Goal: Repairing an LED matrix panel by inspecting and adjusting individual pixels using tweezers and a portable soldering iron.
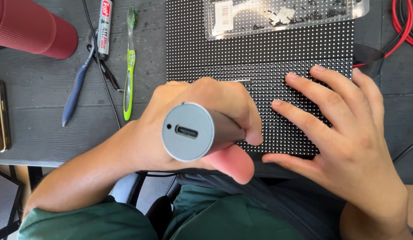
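Left hand (188, 120) clamped around grey electric screwdriver (195, 132), upright over LED panel (260, 49). Right hand (344, 133) lay flat, fingers spread, on panel's near edge. Screw bag (286, 15) unopened at far edge; fastening seemingly underway.

Your left hand (202, 120) is curled in a fist-like grip, thumb underneath, forearm angling in from lower left. Your right hand (348, 138) lies flat, palm down, fingers spread and pointing up-left.
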